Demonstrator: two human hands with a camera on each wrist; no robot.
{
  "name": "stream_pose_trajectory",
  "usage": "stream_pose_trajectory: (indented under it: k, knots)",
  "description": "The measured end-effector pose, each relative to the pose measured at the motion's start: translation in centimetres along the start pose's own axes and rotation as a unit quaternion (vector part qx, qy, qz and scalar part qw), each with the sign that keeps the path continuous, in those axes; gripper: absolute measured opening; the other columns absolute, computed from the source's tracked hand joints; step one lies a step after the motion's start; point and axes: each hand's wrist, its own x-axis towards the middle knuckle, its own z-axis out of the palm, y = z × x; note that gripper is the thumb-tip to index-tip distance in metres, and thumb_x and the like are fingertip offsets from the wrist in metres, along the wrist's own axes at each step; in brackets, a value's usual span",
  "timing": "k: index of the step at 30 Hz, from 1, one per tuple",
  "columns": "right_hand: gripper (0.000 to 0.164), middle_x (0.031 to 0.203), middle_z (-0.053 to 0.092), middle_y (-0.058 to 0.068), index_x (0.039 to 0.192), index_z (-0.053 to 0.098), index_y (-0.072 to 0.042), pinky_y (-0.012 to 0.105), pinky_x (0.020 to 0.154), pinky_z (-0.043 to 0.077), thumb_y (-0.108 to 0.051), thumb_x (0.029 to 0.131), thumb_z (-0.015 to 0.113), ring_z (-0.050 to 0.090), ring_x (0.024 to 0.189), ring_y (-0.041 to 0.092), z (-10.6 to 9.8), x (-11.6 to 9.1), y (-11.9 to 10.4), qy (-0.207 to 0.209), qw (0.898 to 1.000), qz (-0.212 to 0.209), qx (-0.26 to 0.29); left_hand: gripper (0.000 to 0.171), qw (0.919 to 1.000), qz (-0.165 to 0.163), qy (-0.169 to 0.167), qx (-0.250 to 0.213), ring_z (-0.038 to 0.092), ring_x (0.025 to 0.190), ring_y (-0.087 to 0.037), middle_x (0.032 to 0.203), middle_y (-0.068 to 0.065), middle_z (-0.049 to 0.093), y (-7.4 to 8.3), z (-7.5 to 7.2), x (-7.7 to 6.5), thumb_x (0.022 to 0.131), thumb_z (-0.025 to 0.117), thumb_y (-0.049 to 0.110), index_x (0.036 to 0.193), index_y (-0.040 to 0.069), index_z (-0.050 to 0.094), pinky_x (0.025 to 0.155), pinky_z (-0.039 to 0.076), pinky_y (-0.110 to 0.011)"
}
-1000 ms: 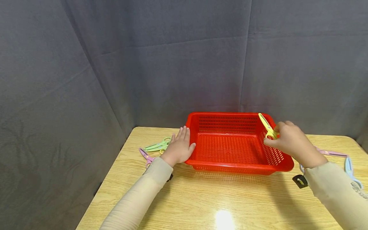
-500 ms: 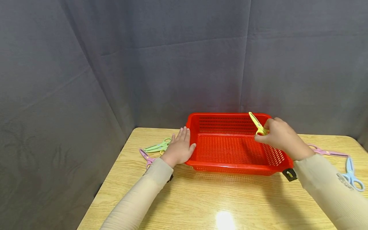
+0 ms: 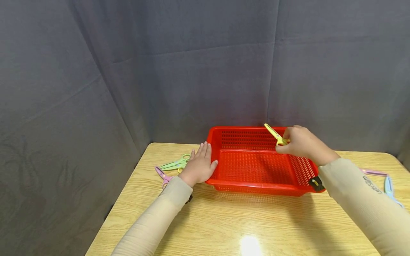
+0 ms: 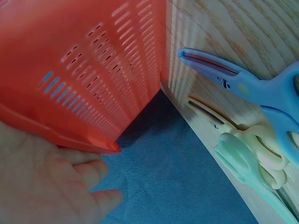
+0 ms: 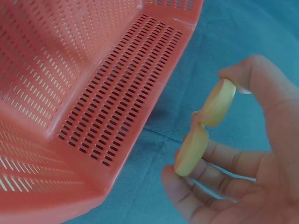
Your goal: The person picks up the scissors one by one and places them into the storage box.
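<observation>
Pinching the yellow scissors (image 3: 278, 138) by the handles, the right hand (image 3: 300, 142) is right of mid-frame, over the red basket (image 3: 246, 167); the left hand (image 3: 198, 169), fingers straight, touches its left rim. A slack pinch could drop the scissors; hard pushing might slide the basket.

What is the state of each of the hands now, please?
Left hand: open, touching the side of the red perforated basket.
Right hand: closed, holding yellow scissors by the handles.

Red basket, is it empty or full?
The red basket looks empty: its bottom shows bare in the head view, though the right hand hides one corner.
</observation>
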Motion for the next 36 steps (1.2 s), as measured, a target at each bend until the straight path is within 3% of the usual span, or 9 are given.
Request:
stream_pose_trajectory:
  k: [3,9,15,24,28,36]
  knots:
    - [0.022,0.072,0.051,0.004,0.073,0.058,-0.005,0.032,0.06,0.035,-0.02,0.079,0.074,0.044,0.07,0.021,0.2,0.7,-0.1,-0.016,1.0,-0.006,0.01,0.073,1.0,0.0,0.001,-0.004,0.003,0.156,-0.03,0.169,-0.016,0.007,0.0,-0.1,-0.1,0.108,0.039,0.042,0.161,0.001,0.012,0.124,0.004,-0.052]
    - [0.022,0.066,0.047,-0.002,0.069,0.057,-0.009,0.03,0.057,0.032,-0.02,0.077,0.074,0.038,0.06,0.014,1.0,1.8,-0.2,-0.042,0.999,-0.031,0.004,0.072,1.0,0.001,0.003,-0.009,0.003,0.156,-0.03,0.169,-0.016,0.007,-0.1,0.1,-0.1,0.108,0.039,0.041,0.161,0.001,0.013,0.124,0.005,-0.053]
    - [0.021,0.072,0.054,0.002,0.079,0.061,-0.004,0.03,0.058,0.035,-0.02,0.078,0.075,0.042,0.063,0.016,1.6,2.6,-0.4,-0.077,0.996,-0.041,0.001,0.073,0.9999,0.002,0.002,-0.012,0.001,0.156,-0.029,0.169,-0.016,0.006,0.0,0.2,0.0,0.108,0.039,0.042,0.162,0.001,0.012,0.124,0.004,-0.052]
    - [0.025,0.068,0.046,0.0,0.082,0.06,0.0,0.03,0.059,0.032,-0.019,0.077,0.075,0.038,0.061,0.014,2.8,3.6,-0.2,-0.108,0.992,-0.072,-0.005,0.073,0.9998,0.004,0.002,-0.018,0.002,0.156,-0.03,0.169,-0.016,0.006,0.0,0.5,0.2,0.108,0.039,0.042,0.162,0.001,0.011,0.124,0.004,-0.051]
    - [0.026,0.073,0.053,0.002,0.085,0.063,0.002,0.03,0.06,0.037,-0.019,0.078,0.077,0.043,0.064,0.016,3.2,3.9,-0.6,-0.123,0.99,-0.065,-0.012,0.073,0.9999,0.002,0.005,-0.013,0.001,0.156,-0.029,0.169,-0.015,0.006,0.0,0.4,0.2,0.108,0.037,0.043,0.162,0.002,0.011,0.124,0.004,-0.051]
    - [0.025,0.074,0.046,0.002,0.082,0.06,0.0,0.03,0.061,0.034,-0.018,0.081,0.076,0.039,0.066,0.016,4.2,4.5,-0.7,-0.156,0.986,-0.054,-0.027,0.073,0.9999,0.003,0.007,-0.015,0.001,0.156,-0.029,0.169,-0.015,0.006,0.0,0.2,0.0,0.108,0.039,0.042,0.162,0.002,0.011,0.124,0.004,-0.05]
